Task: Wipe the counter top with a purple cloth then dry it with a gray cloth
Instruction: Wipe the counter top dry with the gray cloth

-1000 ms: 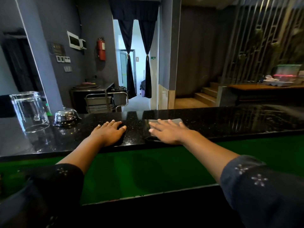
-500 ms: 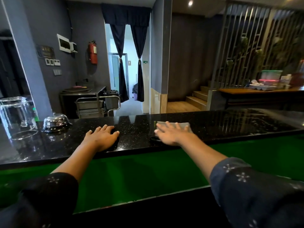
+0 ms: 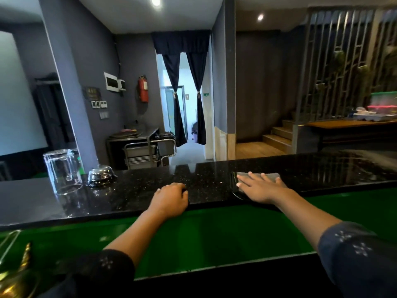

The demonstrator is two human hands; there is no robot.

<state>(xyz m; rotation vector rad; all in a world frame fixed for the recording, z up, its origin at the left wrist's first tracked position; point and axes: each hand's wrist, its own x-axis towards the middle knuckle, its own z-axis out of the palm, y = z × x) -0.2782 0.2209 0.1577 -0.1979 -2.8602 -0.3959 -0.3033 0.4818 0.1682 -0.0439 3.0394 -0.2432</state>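
A black speckled counter top [image 3: 214, 179] runs across the view. My right hand [image 3: 260, 187] lies flat with straight fingers on a gray cloth [image 3: 269, 176], pressing it onto the stone right of centre. My left hand [image 3: 171, 198] rests on the counter's near edge, its fingers bent downward onto the stone and holding nothing. No purple cloth is in view.
An upturned clear glass [image 3: 62, 171] and a chrome service bell [image 3: 101, 175] stand on the counter to the left. A green surface [image 3: 214, 239] lies below the counter's near edge. A brass object [image 3: 15, 276] sits at the bottom left.
My right hand has slid the gray cloth to the right along the counter. My left hand has drawn back to the near edge and its fingers have bent. The view has tilted up.
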